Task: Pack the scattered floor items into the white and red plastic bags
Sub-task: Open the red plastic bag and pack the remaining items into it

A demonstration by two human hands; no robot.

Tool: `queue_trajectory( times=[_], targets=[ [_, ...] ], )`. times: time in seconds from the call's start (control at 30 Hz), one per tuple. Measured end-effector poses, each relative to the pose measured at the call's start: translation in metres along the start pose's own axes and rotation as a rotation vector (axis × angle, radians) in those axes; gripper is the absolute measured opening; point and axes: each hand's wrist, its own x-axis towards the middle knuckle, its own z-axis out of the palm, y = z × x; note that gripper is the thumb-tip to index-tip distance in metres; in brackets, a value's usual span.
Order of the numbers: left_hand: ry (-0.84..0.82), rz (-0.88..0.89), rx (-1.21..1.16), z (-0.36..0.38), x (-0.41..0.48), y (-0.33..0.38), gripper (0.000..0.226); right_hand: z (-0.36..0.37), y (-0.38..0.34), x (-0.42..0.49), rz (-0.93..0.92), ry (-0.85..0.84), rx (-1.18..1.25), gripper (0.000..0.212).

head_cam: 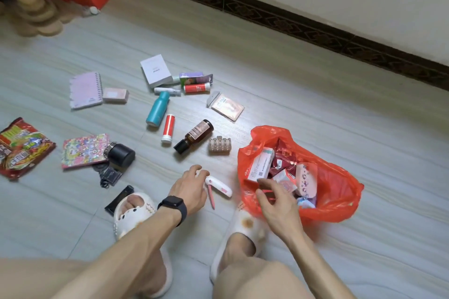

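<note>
Your left hand (pixel 192 184), the one with the watch (pixel 173 205), is down at the floor (pixel 315 80) with its fingers curled over the white end of the pink tool (pixel 220 187) – whether they have closed on it, I cannot tell. The tool lies flat between your two slippers, just left of the red bag (pixel 335 192).

Your right hand (pixel 277 201) grips the bag's near rim, fingers bent round the plastic. The bag sits open on the floor at your right, with a white carton (pixel 261 165) and small packets inside.

Ahead of you – loose on the floor – lie a hair claw (pixel 220 144), a brown bottle (pixel 194 137), a red tube (pixel 168 130), a teal bottle (pixel 158 109), a sachet (pixel 227 108) and a white box (pixel 155 73). Farther left are a notebook (pixel 85 90) and a snack pack (pixel 21 148).
</note>
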Motion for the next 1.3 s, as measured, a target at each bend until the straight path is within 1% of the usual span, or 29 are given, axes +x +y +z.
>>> queue_trajectory(
  times=[0.07, 0.13, 0.2, 0.27, 0.37, 0.43, 0.53, 0.67, 0.77, 0.83, 0.93, 0.97, 1.0, 1.07, 1.13, 1.23, 1.3],
  targets=[
    [-0.021, -0.082, 0.054, -0.007, 0.002, -0.022, 0.053, 0.025, -0.010, 0.009, -0.090, -0.118, -0.078, 0.024],
    [-0.019, -0.137, 0.087, -0.017, 0.007, -0.038, 0.059, 0.048, -0.020, 0.020, -0.139, -0.254, -0.178, 0.032],
    [0.000, -0.138, 0.118, -0.027, 0.016, -0.050, 0.065, 0.069, -0.027, 0.032, -0.182, -0.364, -0.259, 0.039],
    [0.012, -0.123, 0.136, -0.035, 0.031, -0.059, 0.072, 0.091, -0.028, 0.044, -0.210, -0.430, -0.328, 0.045],
    [0.026, -0.116, 0.141, -0.043, 0.057, -0.066, 0.080, 0.117, -0.022, 0.055, -0.194, -0.531, -0.566, 0.073],
    [0.048, -0.112, 0.131, -0.042, 0.076, -0.067, 0.083, 0.129, -0.015, 0.056, -0.194, -0.524, -0.664, 0.084],
    [0.094, -0.117, 0.079, -0.035, 0.096, -0.066, 0.082, 0.139, 0.002, 0.051, -0.237, -0.446, -0.719, 0.088],
    [0.123, -0.099, 0.015, -0.021, 0.103, -0.070, 0.073, 0.144, 0.025, 0.046, -0.313, -0.321, -0.705, 0.071],
    [0.155, -0.096, -0.003, -0.006, 0.092, -0.072, 0.072, 0.143, 0.030, 0.043, -0.327, -0.303, -0.717, 0.069],
    [0.141, -0.141, -0.009, 0.003, 0.079, -0.067, 0.071, 0.141, 0.026, 0.043, -0.298, -0.335, -0.715, 0.060],
    [0.053, -0.227, -0.024, 0.013, 0.051, -0.062, 0.071, 0.132, 0.012, 0.044, -0.211, -0.445, -0.616, 0.035],
    [0.010, -0.251, -0.031, 0.014, 0.042, -0.062, 0.072, 0.127, 0.007, 0.046, -0.168, -0.482, -0.544, 0.033],
    [-0.032, -0.275, -0.038, 0.017, 0.035, -0.063, 0.072, 0.121, 0.002, 0.047, -0.098, -0.522, -0.452, 0.035],
    [-0.097, -0.305, -0.060, 0.015, 0.023, -0.066, 0.070, 0.108, -0.009, 0.045, 0.087, -0.562, -0.234, 0.047],
    [-0.142, -0.319, -0.133, 0.006, 0.012, -0.068, 0.061, 0.096, -0.018, 0.037, 0.213, -0.520, -0.036, 0.053],
    [-0.195, -0.353, -0.338, -0.018, -0.002, -0.060, 0.043, 0.075, -0.034, 0.018, 0.316, -0.421, 0.271, 0.044],
    [-0.217, -0.325, -0.409, -0.041, -0.006, -0.049, 0.028, 0.057, -0.042, 0.002, 0.391, -0.362, 0.470, 0.040]
  ],
)
